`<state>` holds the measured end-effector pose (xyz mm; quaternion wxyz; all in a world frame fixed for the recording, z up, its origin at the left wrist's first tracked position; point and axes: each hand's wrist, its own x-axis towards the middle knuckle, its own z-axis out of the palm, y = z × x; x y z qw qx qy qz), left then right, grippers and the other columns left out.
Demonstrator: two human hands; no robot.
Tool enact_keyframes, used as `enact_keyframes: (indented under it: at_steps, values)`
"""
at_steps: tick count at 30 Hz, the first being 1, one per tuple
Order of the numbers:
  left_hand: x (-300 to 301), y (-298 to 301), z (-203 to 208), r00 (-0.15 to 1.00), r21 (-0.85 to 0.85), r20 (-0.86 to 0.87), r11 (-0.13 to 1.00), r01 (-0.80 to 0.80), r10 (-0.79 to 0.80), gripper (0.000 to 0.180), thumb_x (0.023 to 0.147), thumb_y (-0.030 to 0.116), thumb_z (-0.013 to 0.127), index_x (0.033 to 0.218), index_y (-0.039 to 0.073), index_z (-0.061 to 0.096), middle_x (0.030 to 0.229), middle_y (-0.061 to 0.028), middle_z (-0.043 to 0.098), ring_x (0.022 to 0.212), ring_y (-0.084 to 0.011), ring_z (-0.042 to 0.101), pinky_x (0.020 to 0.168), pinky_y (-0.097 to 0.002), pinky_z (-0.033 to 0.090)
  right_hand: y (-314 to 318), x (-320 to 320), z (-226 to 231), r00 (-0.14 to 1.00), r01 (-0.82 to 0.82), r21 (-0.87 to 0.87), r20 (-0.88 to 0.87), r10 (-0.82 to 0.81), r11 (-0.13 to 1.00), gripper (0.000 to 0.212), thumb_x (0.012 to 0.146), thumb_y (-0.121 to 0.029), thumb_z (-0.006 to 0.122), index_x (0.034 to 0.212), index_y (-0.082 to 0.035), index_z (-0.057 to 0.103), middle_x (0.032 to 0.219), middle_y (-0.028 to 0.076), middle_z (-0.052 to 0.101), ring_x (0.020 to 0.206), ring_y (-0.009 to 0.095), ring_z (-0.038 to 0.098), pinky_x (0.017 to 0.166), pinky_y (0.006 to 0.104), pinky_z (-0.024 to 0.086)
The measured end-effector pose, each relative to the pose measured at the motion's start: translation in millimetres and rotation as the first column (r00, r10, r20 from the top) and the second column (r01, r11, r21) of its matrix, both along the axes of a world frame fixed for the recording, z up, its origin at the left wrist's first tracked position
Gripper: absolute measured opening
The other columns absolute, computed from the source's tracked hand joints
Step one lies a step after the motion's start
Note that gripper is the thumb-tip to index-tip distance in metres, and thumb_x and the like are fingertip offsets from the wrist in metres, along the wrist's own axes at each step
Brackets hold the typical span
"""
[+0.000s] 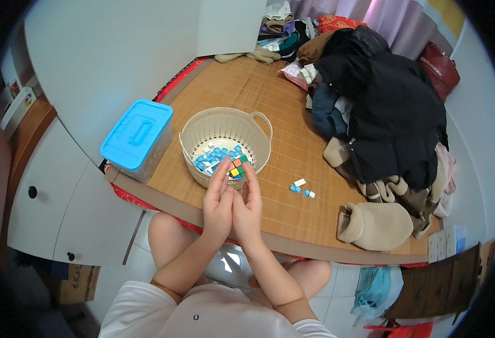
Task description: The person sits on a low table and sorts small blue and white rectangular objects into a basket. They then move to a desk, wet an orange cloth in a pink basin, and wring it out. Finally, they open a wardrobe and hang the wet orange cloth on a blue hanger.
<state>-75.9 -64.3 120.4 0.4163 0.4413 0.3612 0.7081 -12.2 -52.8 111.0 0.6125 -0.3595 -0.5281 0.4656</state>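
Note:
A small puzzle cube (238, 168) with green, orange and yellow squares shows between the fingertips of my two hands. My left hand (218, 211) presses it from the left and my right hand (248, 211) from the right, with the palms close together. Both hands are over the near rim of a beige plastic basket (197, 127). Inside the basket lie many small blue and white tiles (216, 156). To the right, several more blue and white tiles (299, 182) lie loose on the bamboo mat (292, 129). My fingers hide part of the cube.
Left of the basket stands a clear box with a blue lid (137, 134). A black jacket (397, 112) and other clothes are heaped on the right, with a beige fleece piece (380, 225) near the front edge. White cabinets (67, 197) flank the left side.

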Motion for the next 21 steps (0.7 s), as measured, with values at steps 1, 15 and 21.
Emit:
enact_keyframes:
  at_steps: [1,15,21]
  values:
    - [3.6,-0.7,1.5,1.0,0.006,0.002,1.0,0.017,-0.017,0.051,0.084,-0.005,0.033,0.134,-0.003,0.035,0.141,-0.0094,0.036,0.13,-0.0156,0.032,0.109,-0.0328,0.02,-0.7,3.6,-1.2,1.0,0.009,0.001,-0.006,-0.009,1.0,0.054,0.08,0.009,0.041,0.132,0.003,0.035,0.142,0.017,0.029,0.134,0.026,0.024,0.109,0.0354,0.02]
    - [72.9,14.4,-40.5,0.955,-0.122,-0.074,0.953,0.278,-0.288,0.044,0.089,-0.001,0.035,0.133,-0.002,0.039,0.138,-0.011,0.039,0.128,-0.017,0.035,0.106,-0.0299,0.026,-2.5,75.6,-40.0,0.969,0.232,-0.096,-0.06,-0.238,0.968,0.057,0.075,0.013,0.038,0.131,0.002,0.038,0.142,0.017,0.031,0.134,0.026,0.025,0.11,0.0356,0.02]
    - [115.8,21.7,-72.0,0.898,-0.249,-0.047,0.876,0.414,-0.438,0.042,0.09,0.002,0.038,0.132,-0.003,0.04,0.137,-0.0124,0.04,0.127,-0.0186,0.036,0.105,-0.0294,0.028,-2.1,121.7,-77.2,0.928,0.357,-0.174,-0.047,-0.369,0.918,0.056,0.075,0.011,0.039,0.131,0.003,0.037,0.141,0.018,0.03,0.133,0.027,0.027,0.109,0.0357,0.02]
